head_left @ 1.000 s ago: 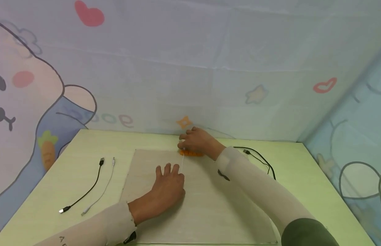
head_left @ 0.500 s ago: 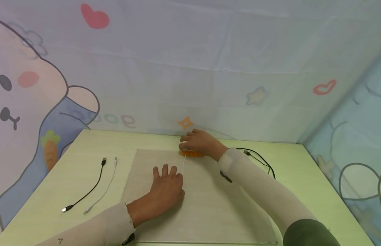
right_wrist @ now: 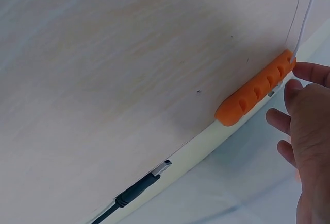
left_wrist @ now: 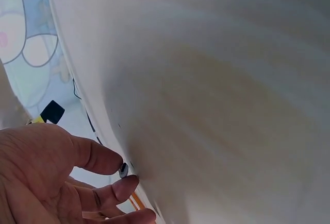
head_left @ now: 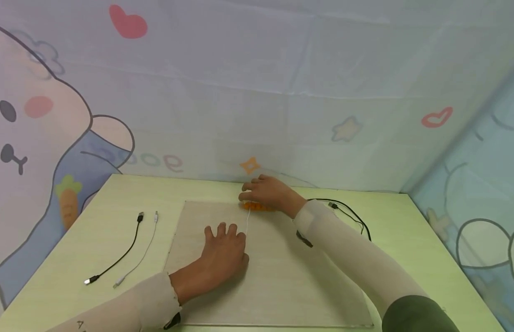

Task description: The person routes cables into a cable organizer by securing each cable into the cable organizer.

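Observation:
An orange slotted holder [right_wrist: 255, 90] lies at the board's far edge, and a thin white cable [right_wrist: 308, 15] runs into its end slot in the right wrist view. My right hand [head_left: 267, 192] is over the holder, its thumb and index finger beside that end; whether they pinch the cable cannot be told. Nearer the front, my left hand [head_left: 224, 258] pinches the white cable's small connector [left_wrist: 124, 170] between thumb and index finger, its other fingers spread. Between the hands the white cable [head_left: 248, 221] stretches over the board [head_left: 298, 286].
On the table's left lie a black USB cable [head_left: 130, 246] and a short white cable [head_left: 146, 252]. Black cables [head_left: 351, 213] lie at the back right, one with its metal plug [right_wrist: 162, 168] near the board's edge. A printed curtain [head_left: 240, 92] hangs behind the table.
The head view has shifted slightly. My left hand has moved a little to the left on the board; my right hand has stayed at the orange holder.

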Tool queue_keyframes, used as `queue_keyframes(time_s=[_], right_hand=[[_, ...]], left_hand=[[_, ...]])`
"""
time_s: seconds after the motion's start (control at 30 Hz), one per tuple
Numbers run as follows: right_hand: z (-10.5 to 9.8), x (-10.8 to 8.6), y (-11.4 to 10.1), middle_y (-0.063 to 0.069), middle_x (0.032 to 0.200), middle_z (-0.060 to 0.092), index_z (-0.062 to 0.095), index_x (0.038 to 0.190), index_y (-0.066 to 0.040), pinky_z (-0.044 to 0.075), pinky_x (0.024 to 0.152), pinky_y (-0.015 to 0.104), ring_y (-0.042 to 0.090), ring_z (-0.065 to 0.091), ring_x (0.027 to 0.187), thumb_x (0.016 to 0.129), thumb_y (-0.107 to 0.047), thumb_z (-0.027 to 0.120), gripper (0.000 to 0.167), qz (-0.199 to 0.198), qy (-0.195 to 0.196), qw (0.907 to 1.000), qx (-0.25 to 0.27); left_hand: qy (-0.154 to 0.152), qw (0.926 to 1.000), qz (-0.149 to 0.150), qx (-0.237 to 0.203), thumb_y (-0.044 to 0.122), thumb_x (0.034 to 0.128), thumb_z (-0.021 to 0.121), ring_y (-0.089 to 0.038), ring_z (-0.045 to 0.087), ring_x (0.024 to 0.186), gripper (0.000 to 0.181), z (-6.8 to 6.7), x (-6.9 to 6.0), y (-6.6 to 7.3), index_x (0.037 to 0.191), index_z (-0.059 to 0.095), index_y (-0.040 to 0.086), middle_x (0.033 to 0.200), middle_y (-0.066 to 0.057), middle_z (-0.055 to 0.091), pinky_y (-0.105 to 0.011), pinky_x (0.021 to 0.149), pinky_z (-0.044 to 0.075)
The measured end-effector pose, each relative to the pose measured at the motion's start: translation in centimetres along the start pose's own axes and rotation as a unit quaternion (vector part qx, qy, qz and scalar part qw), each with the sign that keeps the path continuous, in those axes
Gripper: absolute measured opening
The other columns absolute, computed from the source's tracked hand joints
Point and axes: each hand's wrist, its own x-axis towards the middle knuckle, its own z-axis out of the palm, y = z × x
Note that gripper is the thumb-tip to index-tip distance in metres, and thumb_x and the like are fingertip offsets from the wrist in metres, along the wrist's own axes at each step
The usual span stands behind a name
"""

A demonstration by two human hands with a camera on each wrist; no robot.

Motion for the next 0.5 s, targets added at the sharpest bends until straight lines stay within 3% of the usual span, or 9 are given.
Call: queue_keyframes(time_s=[0.3, 0.5], right_hand=[[0.5, 0.3, 0.0, -0.002, 0.157, 0.067, 0.061, 0.155, -0.036, 0.056, 0.113, 0.039, 0.024, 0.071, 0.134, 0.115, -0.02, 0.065, 0.043, 0.0, 0.003, 0.9997, 0.022], [0.4, 0.4, -0.4, -0.003, 0.153, 0.069, 0.063, 0.151, -0.037, 0.056, 0.108, 0.038, 0.024, 0.072, 0.132, 0.111, -0.015, 0.072, 0.046, -0.002, 0.023, 0.9991, 0.034]], left_hand=[[0.018, 0.9998, -0.008, -0.006, 0.026, 0.0949, 0.076, -0.04, 0.061, 0.1, 0.019, 3.3, 0.9, -1.5, 0.101, 0.073, 0.008, 0.102, -0.013, 0.065, -0.069, 0.083, 0.046], [0.006, 0.9996, -0.02, -0.021, 0.024, 0.0965, 0.079, -0.042, 0.063, 0.104, 0.022, 0.8, 0.0, -1.3, 0.105, 0.071, 0.005, 0.105, -0.016, 0.068, -0.069, 0.089, 0.048]])
